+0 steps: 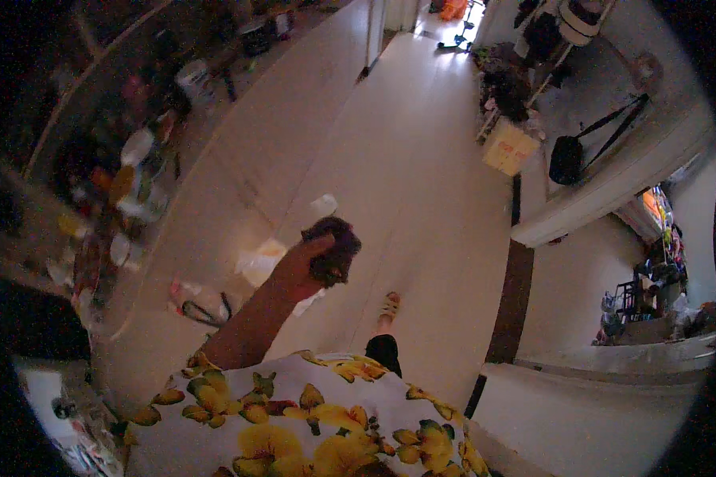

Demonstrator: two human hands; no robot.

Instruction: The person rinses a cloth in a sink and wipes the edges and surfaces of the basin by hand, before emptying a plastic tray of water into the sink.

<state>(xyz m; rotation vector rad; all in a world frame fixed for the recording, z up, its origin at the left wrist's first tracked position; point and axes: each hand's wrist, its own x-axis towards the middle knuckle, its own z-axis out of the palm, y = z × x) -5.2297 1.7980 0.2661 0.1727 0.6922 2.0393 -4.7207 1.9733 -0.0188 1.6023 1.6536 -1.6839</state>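
My left hand (298,274) is closed round a dark, crumpled bundle (336,250), held out in front of me above the floor. It looks soft, like a bunched cloth, but the dim light hides its exact kind. Below and beyond the hand, a pale crumpled plastic bag (261,262) and a small white piece (324,205) show on the floor side. My right hand does not appear. One sandalled foot (390,306) stands forward on the floor.
A cluttered counter (235,99) with dishes and containers runs along the left. At the right stand a cardboard box (511,147) and a hanging black bag (566,159). A doorway (612,262) opens on a room at right. Dark straps (203,314) lie low left.
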